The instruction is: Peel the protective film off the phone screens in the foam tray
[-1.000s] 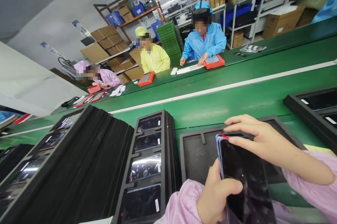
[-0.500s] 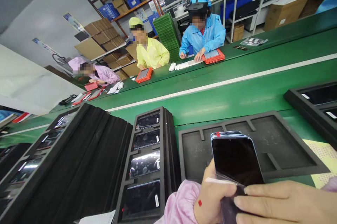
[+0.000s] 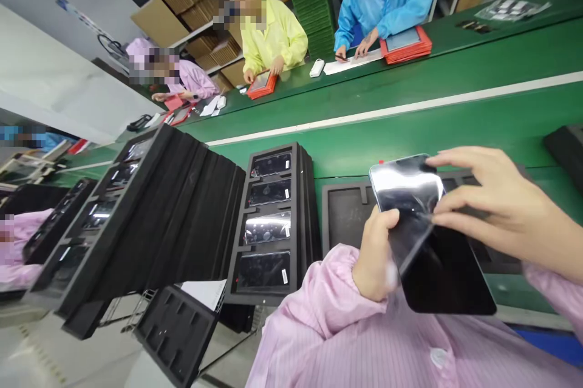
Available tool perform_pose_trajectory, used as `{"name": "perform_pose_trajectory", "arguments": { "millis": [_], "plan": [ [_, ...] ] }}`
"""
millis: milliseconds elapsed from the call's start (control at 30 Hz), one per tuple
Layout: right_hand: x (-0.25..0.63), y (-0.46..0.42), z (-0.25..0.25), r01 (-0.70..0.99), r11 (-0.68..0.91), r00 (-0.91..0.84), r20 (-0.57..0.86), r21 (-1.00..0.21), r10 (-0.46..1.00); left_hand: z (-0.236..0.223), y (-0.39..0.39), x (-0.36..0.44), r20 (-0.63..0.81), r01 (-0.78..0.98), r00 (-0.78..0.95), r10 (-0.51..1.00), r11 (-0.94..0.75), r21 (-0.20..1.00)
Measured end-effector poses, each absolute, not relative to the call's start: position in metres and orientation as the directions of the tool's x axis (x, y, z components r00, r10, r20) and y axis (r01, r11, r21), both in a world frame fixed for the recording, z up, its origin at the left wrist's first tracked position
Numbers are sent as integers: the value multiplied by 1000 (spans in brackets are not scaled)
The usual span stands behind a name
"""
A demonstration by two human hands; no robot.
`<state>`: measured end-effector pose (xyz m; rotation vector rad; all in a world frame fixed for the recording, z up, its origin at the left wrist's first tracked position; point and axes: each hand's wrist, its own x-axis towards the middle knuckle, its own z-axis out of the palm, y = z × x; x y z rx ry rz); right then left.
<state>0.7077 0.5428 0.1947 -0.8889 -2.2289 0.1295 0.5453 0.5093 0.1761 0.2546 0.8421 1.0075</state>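
Observation:
My left hand (image 3: 374, 254) grips a smartphone (image 3: 450, 275) by its left edge, thumb over the screen. The phone is tilted, its dark glass facing up. A clear protective film (image 3: 412, 245) lies partly lifted across the screen, creased and reflecting light. My right hand (image 3: 496, 203) pinches the film's edge between thumb and a finger, while its other fingers are at the phone's upper right. A small red tab shows at the phone's top edge. Behind the phone is a black foam tray (image 3: 346, 212), partly hidden by my hands.
To the left stands a stack of black trays (image 3: 294, 242) with several phones in the top one, beside a taller tray stack (image 3: 182, 212). A tray (image 3: 175, 333) sits lower down. Across the green bench (image 3: 346, 151), several co-workers handle red-edged items (image 3: 407, 48).
My right hand has gone from lying flat over the phone's lower end to pinching the film further up. The phone has tilted, and the view has shifted downward.

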Motion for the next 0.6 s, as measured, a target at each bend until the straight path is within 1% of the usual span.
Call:
{"name": "perform_pose_trajectory", "arguments": {
  "millis": [67,100,167,200,267,333,400,500,567,600],
  "plan": [
    [700,544,191,621,629,-335,566,-469,753,177,511,547,-495,-653,257,830,527,544],
    [696,543,189,623,557,-242,542,-550,805,178,512,548,-485,-656,255,836,518,549],
    [690,542,187,574,438,-102,470,-692,877,179,511,549,-456,-662,250,854,495,563],
    [688,541,186,539,396,-62,433,-743,899,179,510,549,-441,-661,251,861,486,572],
    [686,541,186,486,322,-36,350,-813,936,180,509,549,-417,-652,255,872,474,592],
    [686,541,189,461,269,-46,280,-846,959,180,508,547,-405,-640,275,872,480,599],
    [687,541,194,460,250,-70,246,-852,967,177,509,544,-431,-622,327,841,535,572],
    [684,540,201,484,277,-131,244,-830,961,166,510,539,-452,-603,480,752,657,452],
    [679,539,203,507,301,-164,253,-808,954,154,511,536,-410,-613,564,717,696,374],
    [677,538,203,521,307,-169,257,-796,952,149,511,535,-389,-628,576,719,694,353]
  ]
}}
